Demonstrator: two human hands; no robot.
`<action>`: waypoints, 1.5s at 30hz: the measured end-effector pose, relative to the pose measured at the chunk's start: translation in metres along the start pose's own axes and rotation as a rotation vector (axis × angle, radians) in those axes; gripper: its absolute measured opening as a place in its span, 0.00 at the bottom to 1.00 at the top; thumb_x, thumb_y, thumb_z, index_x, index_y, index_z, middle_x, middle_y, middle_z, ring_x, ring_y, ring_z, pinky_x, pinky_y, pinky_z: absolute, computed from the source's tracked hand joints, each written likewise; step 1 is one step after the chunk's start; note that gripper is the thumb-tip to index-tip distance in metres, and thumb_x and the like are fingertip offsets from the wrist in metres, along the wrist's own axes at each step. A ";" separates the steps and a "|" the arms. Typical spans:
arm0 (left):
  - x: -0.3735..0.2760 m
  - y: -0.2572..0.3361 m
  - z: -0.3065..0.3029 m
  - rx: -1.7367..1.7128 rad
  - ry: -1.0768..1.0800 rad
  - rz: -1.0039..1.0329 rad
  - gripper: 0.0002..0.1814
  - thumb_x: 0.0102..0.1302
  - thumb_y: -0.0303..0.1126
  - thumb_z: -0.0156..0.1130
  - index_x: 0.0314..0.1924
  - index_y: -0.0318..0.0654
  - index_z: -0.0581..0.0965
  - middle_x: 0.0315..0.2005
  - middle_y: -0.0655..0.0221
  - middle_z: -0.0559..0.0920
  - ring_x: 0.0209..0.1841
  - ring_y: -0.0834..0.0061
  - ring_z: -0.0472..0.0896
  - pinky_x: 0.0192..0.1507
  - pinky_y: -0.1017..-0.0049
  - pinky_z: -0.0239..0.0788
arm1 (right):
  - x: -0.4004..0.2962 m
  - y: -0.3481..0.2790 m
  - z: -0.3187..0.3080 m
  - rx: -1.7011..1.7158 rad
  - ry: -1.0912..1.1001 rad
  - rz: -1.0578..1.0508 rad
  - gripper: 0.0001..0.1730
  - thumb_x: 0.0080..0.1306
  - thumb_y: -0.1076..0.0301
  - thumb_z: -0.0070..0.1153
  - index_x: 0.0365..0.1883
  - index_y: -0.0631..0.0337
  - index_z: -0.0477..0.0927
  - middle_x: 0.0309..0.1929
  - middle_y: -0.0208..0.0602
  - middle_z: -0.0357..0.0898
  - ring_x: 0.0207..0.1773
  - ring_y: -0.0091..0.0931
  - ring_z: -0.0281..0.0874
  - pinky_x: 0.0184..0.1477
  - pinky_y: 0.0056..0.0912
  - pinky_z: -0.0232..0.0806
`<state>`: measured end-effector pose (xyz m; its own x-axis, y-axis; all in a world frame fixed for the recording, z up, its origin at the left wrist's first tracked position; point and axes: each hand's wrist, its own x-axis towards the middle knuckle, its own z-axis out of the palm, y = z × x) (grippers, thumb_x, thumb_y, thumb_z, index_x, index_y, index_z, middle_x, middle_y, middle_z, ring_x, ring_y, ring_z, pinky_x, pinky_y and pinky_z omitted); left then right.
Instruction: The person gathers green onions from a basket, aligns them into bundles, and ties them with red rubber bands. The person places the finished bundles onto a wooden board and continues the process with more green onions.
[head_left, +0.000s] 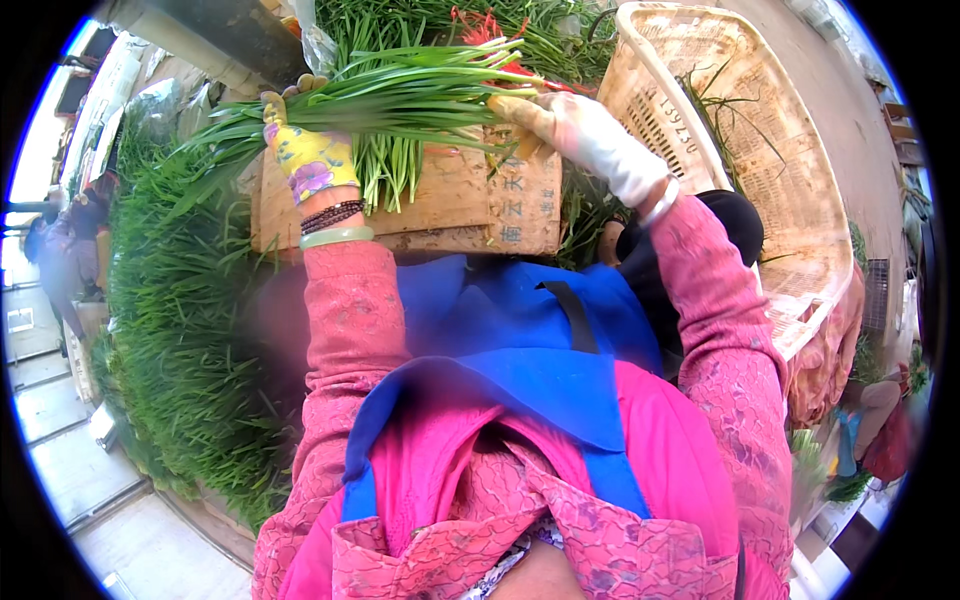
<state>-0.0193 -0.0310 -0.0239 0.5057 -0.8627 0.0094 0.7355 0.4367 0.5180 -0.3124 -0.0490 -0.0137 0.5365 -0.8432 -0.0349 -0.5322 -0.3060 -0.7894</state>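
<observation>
A bunch of green chives (405, 94) is held crosswise above a cardboard box (450, 199). My left hand (304, 146), in a yellow floral glove, is closed around the leafy side of the bunch. My right hand (559, 131), in a white glove with stained fingers, is at the pale stem ends on the other side. Its fingertips touch the stems, but whether they pinch any cannot be made out. More chives (386, 169) lie on the box beneath the bunch, cut ends towards me. Red ties (480, 30) lie behind the held stems.
A thick pile of chives (187, 322) fills the left side. On the right stands a dirty cream plastic crate (780, 150) bearing printed writing, with a few loose leaves inside. A post (217, 37) rises at the upper left. Other people (71, 240) are in the background.
</observation>
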 end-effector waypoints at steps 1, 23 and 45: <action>0.000 -0.002 0.001 -0.011 -0.007 0.001 0.16 0.63 0.44 0.62 0.32 0.41 0.71 0.33 0.64 0.76 0.41 0.65 0.74 0.46 0.62 0.67 | -0.001 -0.007 0.005 0.483 -0.107 0.115 0.30 0.67 0.41 0.47 0.49 0.59 0.78 0.30 0.35 0.81 0.26 0.22 0.77 0.29 0.22 0.68; 0.007 -0.005 0.010 -0.053 -0.024 -0.053 0.16 0.65 0.46 0.59 0.33 0.41 0.73 0.33 0.64 0.79 0.40 0.65 0.77 0.46 0.61 0.68 | 0.004 -0.002 -0.005 0.214 0.058 0.064 0.20 0.64 0.58 0.55 0.50 0.60 0.79 0.38 0.36 0.83 0.38 0.23 0.80 0.41 0.23 0.69; -0.034 -0.081 0.097 0.419 0.123 0.136 0.11 0.60 0.37 0.63 0.35 0.36 0.80 0.29 0.63 0.83 0.30 0.73 0.80 0.32 0.74 0.74 | 0.015 -0.031 0.009 -0.331 0.471 -0.539 0.70 0.40 0.56 0.74 0.72 0.68 0.38 0.64 0.55 0.61 0.63 0.42 0.64 0.63 0.34 0.60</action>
<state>-0.1397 -0.0612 0.0166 0.6534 -0.7569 0.0132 0.4255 0.3816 0.8205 -0.2818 -0.0482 0.0046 0.4817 -0.6166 0.6227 -0.4843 -0.7795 -0.3973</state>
